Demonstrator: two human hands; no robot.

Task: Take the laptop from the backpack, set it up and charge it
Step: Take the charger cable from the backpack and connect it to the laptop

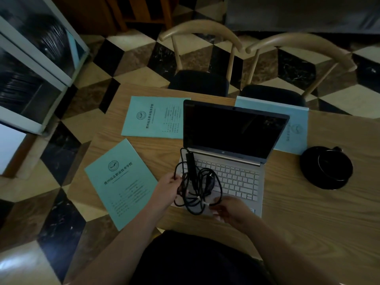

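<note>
A silver laptop (236, 171) stands open on the wooden table (308, 212), its screen dark. Over the laptop's left front corner hangs a black charger cable (195, 182), bundled in loose coils. My left hand (168, 188) grips the coils from the left side. My right hand (228, 208) pinches the lower part of the cable near a small white tie, above the palm rest. The backpack is not in view.
Three teal booklets lie on the table: one at the front left (121, 182), one behind it (154, 118), one partly under the screen at the right (292, 128). A black round object (327, 167) sits at the right. Two chairs (201, 79) stand beyond the table's far edge.
</note>
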